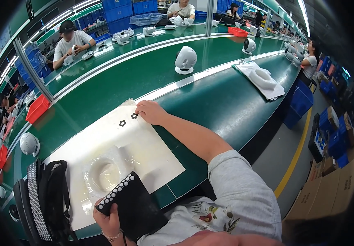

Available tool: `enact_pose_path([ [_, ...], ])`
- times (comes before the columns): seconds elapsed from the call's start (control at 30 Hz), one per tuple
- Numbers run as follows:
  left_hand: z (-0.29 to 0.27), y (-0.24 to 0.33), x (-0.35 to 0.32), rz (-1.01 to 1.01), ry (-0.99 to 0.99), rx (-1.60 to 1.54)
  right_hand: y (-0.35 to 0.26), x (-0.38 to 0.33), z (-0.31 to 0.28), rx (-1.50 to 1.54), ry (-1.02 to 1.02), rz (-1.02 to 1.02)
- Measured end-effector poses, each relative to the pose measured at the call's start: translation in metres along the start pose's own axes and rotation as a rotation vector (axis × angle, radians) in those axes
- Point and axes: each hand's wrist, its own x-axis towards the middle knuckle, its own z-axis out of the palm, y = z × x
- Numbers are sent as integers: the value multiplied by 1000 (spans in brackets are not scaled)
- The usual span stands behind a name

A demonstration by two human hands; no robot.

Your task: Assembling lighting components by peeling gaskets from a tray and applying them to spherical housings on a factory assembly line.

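Observation:
My left hand [109,221] grips a black flat sheet [134,207] with a row of white round dots along its upper edge, thumb on top. On the far part of a large white paper [160,164], my right hand [151,111] rests with its fingers bent together. Its fingertips are at the edge of a black flower-shaped piece [134,116]; whether they pinch something is hidden. A second flower-shaped piece [122,123] lies just to the left. Nearer to me, a white ring-shaped holder [92,174] under clear plastic film sits on the paper.
A black bag [58,192] stands left of the paper. White rounded devices [186,60] stand on the green belt beyond. At right lies a clipboard [276,97] with papers and a white ring-shaped piece [263,76]. A co-worker [72,45] handles white parts across the line. Red trays [38,109] line the left.

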Motion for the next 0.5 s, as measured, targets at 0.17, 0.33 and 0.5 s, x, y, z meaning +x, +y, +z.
enact_pose_path([
  [0.17, 0, -1, 0, -10, 5, -2, 2, 1, 2, 0, -14, 10],
  [0.33, 3, -1, 0, -27, 24, -57, -1, 2, -2, -9, -37, 14],
  [0.5, 0, -5, -2, -49, 3, -47, 0, 4, 1, 5, -49, 3],
])
